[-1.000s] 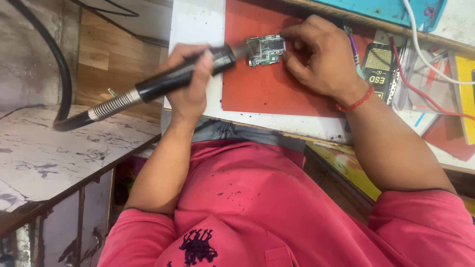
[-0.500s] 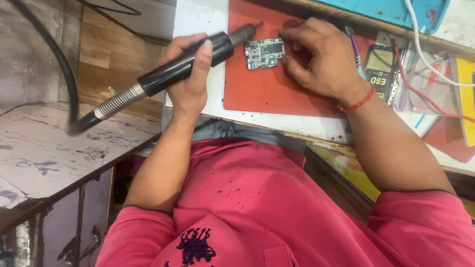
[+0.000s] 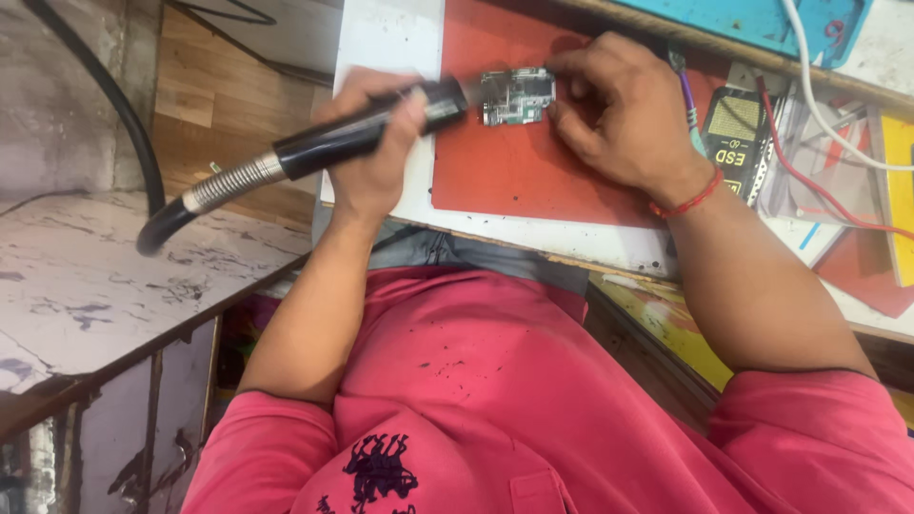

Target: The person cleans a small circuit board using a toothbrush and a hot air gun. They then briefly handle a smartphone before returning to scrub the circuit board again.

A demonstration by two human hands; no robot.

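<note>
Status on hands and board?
Left hand grips black handpiece, tip at circuit board. Right hand pins board on red mat. Nothing blocking.

Red mat, green board, black tool (silver spring), pink shirt.

1. Bright, even light falls from above; colours read clearly.
2. Soft shadows lie under the right hand on the red mat.
3. The tool tip is motion-blurred.
4. Lower left corner is dim.
</note>
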